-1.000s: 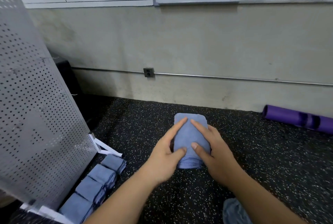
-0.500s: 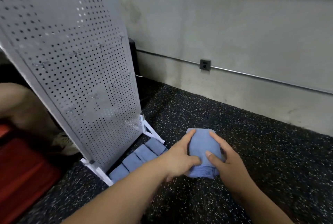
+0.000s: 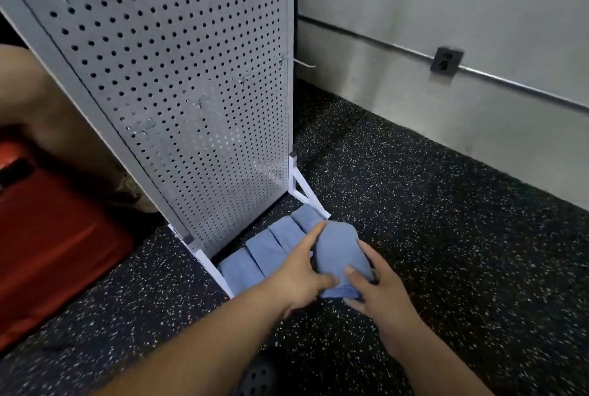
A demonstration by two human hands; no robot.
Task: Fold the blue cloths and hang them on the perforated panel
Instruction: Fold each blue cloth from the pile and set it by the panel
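folded blue cloth (image 3: 339, 249) held between left hand (image 3: 301, 271), right hand (image 3: 379, 293)

Legible text, labels, brands, numbers, signs: none. Wall socket plate (image 3: 446, 62), upper right of frame: marking too blurred to read. Perforated panel (image 3: 178, 77), upper left, and folded blue cloth (image 3: 339, 252), lower centre: no lettering readable.
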